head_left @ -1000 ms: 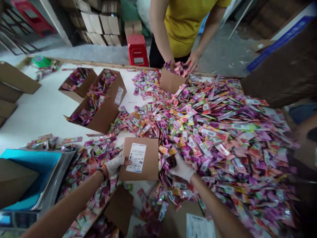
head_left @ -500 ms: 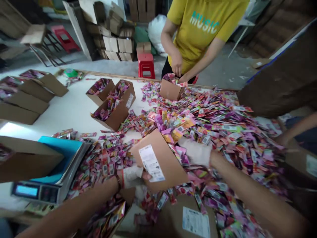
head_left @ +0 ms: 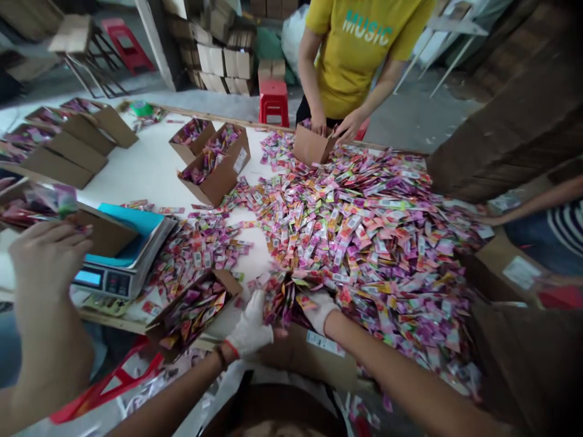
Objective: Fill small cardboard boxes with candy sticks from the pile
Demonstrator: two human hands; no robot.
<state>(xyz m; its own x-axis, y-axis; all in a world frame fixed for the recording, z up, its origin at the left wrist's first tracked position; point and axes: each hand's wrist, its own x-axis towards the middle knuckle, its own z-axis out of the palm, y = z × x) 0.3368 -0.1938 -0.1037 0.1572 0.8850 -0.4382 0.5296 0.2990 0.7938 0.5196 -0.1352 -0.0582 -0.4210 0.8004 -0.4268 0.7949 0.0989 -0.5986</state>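
A cardboard box point(head_left: 314, 358) with a white label stands close to my body at the table's near edge, its top full of small shiny packets point(head_left: 286, 297). My left hand point(head_left: 252, 328), in a white glove with bare fingertips, grips the box's left side, thumb toward the front. In a similar glove, my right hand point(head_left: 321, 311) lies at the right of the opening, fingers curled over packets; its fingertips are partly hidden among them. Left of my left hand, another packet-filled box point(head_left: 195, 309) leans at the table edge.
A large packet heap point(head_left: 346, 224) spreads ahead and right. Three filled boxes point(head_left: 214, 161) stand beyond. A scale point(head_left: 109, 273) bears a blue folder and box, with another person's hand point(head_left: 50, 255) beside it. A yellow-shirted person works at a box point(head_left: 310, 145) opposite; another arm reaches in from the right.
The box in my hands has come down toward me from a tilted position over the heap. Another person's hand with packets has appeared at the left. My view has shifted.
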